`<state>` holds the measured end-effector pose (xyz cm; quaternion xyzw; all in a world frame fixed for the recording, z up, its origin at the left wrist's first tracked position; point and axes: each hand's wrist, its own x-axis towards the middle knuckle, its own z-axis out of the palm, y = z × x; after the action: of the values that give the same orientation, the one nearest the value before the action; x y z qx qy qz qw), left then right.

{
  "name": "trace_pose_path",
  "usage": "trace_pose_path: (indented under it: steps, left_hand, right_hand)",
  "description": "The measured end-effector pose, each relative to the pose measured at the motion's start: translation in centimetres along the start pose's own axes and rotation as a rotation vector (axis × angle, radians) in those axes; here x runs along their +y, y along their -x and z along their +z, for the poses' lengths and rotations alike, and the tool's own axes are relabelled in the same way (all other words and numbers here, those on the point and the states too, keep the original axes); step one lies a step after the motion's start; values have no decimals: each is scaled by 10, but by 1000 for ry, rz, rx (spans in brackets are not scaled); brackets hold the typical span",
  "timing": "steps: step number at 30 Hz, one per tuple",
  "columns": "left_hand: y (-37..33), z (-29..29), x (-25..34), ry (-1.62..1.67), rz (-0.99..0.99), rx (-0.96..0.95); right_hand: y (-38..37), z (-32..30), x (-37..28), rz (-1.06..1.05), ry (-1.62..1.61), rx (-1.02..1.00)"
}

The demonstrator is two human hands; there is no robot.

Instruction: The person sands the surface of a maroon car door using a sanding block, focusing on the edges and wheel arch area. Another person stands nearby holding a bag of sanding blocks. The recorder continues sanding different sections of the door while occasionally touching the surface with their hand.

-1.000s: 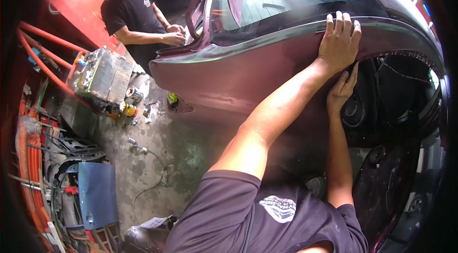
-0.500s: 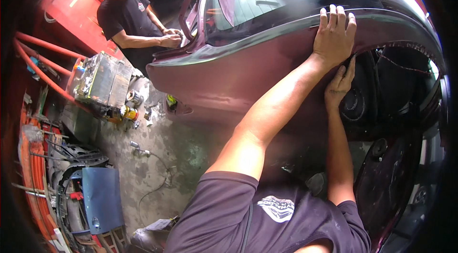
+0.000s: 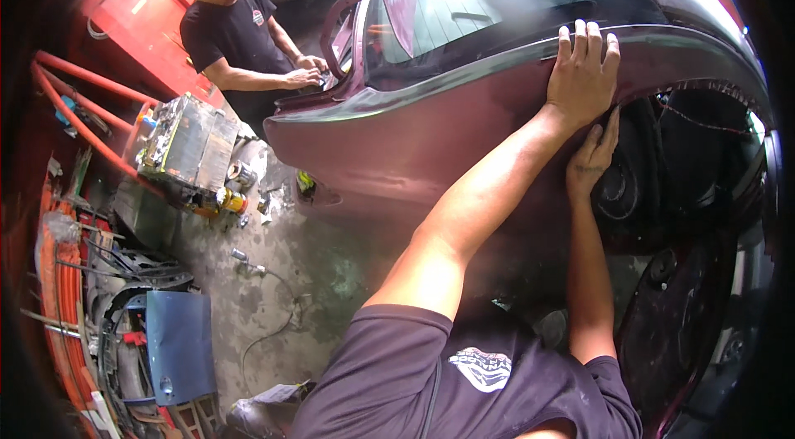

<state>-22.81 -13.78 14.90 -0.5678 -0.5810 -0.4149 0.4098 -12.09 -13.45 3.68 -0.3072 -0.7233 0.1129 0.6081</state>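
A dull maroon car body panel (image 3: 389,149) with bare, sanded patches along its upper edge fills the upper middle. My left hand (image 3: 583,79) lies flat on it, fingers apart, the tips reaching the ridge under the rear window (image 3: 497,12). Just below, my right hand (image 3: 592,159) is held with fingers stretched upward at the front edge of the wheel opening, beside the dark wheel (image 3: 619,189). Its fingertips come up close under my left palm; whether they touch the panel I cannot tell. Neither hand holds anything.
Another person (image 3: 236,33) works at the car's far left end. A stained box-like stand (image 3: 186,141) with red tubes and cans is at left. A blue car panel (image 3: 178,348) leans among loose parts. A cable (image 3: 286,315) lies on the concrete floor; a dark panel (image 3: 679,331) stands at right.
The whole view has shifted slightly, so things appear a little lower and to the right. My hands keep nearly the same place on the panel. The other person's hands have moved a little.
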Motion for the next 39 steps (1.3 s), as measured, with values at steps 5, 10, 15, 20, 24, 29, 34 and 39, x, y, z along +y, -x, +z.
trace_pose_path:
  steps: [5, 10, 15, 20, 24, 29, 34, 39]
  left_hand:
    - [-2, -1, 0, -6, 2, -18]
    - [-1, -2, 0, -1, 1, 7]
    - [1, -2, -3, -30, 3, 3]
    - [-7, 6, 4, -47, 30, 23]
    - [-10, 4, -3, -319, 77, -100]
    - [-11, 3, 3, -267, 145, -28]
    - [-21, 8, 16, -295, 144, -139]
    - [-11, 3, 4, -332, 173, -169]
  right_hand:
    - [0, -3, -3, 0, -23, -1]
    - [2, -2, 0, -17, -17, 2]
    - [6, 2, 2, -10, -7, 5]
    - [0, -2, 1, -15, 10, 15]
    - [2, -2, 2, -35, -26, 29]
    - [5, -1, 12, 29, -34, 61]
    - [1, -47, 16, 312, -285, -36]
    - [53, -61, 32, 492, -340, 123]
